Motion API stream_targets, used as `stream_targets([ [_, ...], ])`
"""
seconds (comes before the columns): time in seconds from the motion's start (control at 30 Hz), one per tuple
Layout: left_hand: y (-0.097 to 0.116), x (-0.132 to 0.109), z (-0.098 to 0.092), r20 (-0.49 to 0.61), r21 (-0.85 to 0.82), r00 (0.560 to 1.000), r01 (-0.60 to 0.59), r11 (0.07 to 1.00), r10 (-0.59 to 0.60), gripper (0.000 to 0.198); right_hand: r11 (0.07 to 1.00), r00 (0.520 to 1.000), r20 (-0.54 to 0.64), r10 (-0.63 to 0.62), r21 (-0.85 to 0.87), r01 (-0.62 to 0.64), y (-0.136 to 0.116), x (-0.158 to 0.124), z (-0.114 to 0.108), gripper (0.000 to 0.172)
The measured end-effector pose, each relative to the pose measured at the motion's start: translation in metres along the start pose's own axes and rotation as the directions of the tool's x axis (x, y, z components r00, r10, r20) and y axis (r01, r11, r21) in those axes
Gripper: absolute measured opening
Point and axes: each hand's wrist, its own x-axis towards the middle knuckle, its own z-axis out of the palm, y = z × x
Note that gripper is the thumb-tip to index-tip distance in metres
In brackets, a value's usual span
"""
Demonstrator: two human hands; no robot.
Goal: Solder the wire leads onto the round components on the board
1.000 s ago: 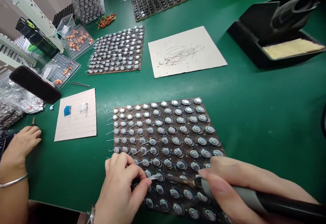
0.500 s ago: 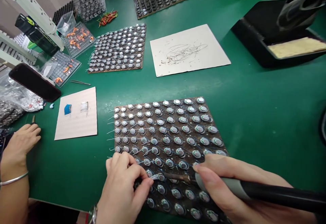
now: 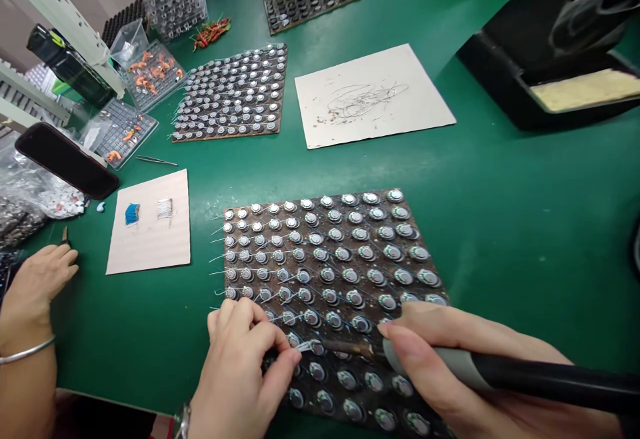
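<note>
My right hand (image 3: 450, 359) is closed round the grey and black handle of a soldering iron (image 3: 500, 376). Its tip points left and meets one of the small round silver parts on a dark board (image 3: 420, 272) in front of me. My left hand (image 3: 250, 359) pinches thin pale wires (image 3: 305, 346) by that same part, thumb against forefinger. Rows of these round parts, several with fine wires sticking out at the left, cover the board. Both hands hide some of its lower rows.
Another person's hand (image 3: 47, 272) rests at the left edge. A card (image 3: 150, 246) with blue and silver wires lies nearby. Behind are a second filled board (image 3: 230, 92), a white sheet (image 3: 375, 119) with wire scraps, a phone (image 3: 65, 159), tweezers (image 3: 157, 160) and a black iron stand (image 3: 515, 59) with sponge.
The view has shifted very slightly. Both my hands, the soldering iron and the wires stay in nearly the same place.
</note>
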Motion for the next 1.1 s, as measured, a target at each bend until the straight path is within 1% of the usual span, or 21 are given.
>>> stream_targets([
  [0.3, 0.000, -0.001, 0.000, 0.012, -0.012, 1.000, 0.005, 1.000, -0.005, 0.013, 0.999, 1.000, 0.005, -0.026, 0.027, 0.025, 0.001, 0.002, 0.002, 0.020],
  [0.37, 0.000, -0.002, -0.001, 0.019, -0.015, 1.000, 0.005, 1.000, -0.005, 0.013, 1.000, 1.000, 0.003, 0.022, 0.017, -0.022, 0.001, 0.000, 0.002, 0.020],
  [0.43, 0.000, -0.001, -0.001, 0.019, -0.020, 1.000, 0.012, 1.000, -0.012, 0.014, 0.992, 0.992, -0.025, 0.123, -0.015, -0.124, 0.001, -0.002, 0.002, 0.018],
  [0.5, -0.001, -0.001, -0.001, 0.017, -0.026, 1.000, 0.016, 1.000, -0.016, 0.014, 0.975, 0.973, -0.083, 0.216, -0.036, -0.220, 0.000, -0.004, 0.004, 0.019],
  [0.53, -0.001, -0.001, -0.001, 0.018, -0.028, 1.000, 0.015, 0.999, -0.015, 0.013, 0.968, 0.963, -0.115, 0.244, -0.032, -0.249, 0.000, -0.004, 0.006, 0.021],
  [0.6, -0.001, 0.000, -0.001, 0.022, -0.032, 1.000, 0.010, 0.999, -0.010, 0.013, 0.965, 0.954, -0.152, 0.257, -0.007, -0.261, -0.001, -0.006, 0.009, 0.025],
  [0.67, -0.001, 0.000, -0.001, 0.028, -0.035, 1.000, 0.013, 0.999, -0.012, 0.013, 0.968, 0.954, -0.163, 0.250, 0.010, -0.252, -0.001, -0.006, 0.011, 0.027],
  [0.77, -0.001, -0.001, -0.001, 0.036, -0.038, 0.999, 0.024, 0.999, -0.022, 0.013, 0.975, 0.965, -0.137, 0.223, 0.011, -0.224, 0.000, -0.006, 0.009, 0.025],
  [0.83, -0.001, -0.001, -0.002, 0.036, -0.039, 0.999, 0.020, 0.999, -0.019, 0.013, 0.985, 0.981, -0.093, 0.170, 0.015, -0.169, 0.002, -0.005, 0.007, 0.022],
  [0.9, -0.001, 0.000, -0.002, 0.034, -0.042, 0.999, 0.016, 0.999, -0.015, 0.013, 0.995, 0.995, -0.033, 0.089, 0.038, -0.088, 0.002, -0.004, 0.004, 0.021],
  [0.97, -0.001, 0.000, -0.002, 0.032, -0.046, 0.999, 0.015, 0.999, -0.014, 0.013, 0.998, 1.000, 0.011, 0.022, 0.065, -0.023, 0.002, -0.001, 0.002, 0.023],
  [1.1, -0.002, -0.001, -0.001, 0.034, -0.051, 0.999, 0.017, 0.999, -0.016, 0.013, 0.998, 1.000, 0.017, -0.020, 0.058, 0.019, 0.000, 0.003, 0.002, 0.022],
])
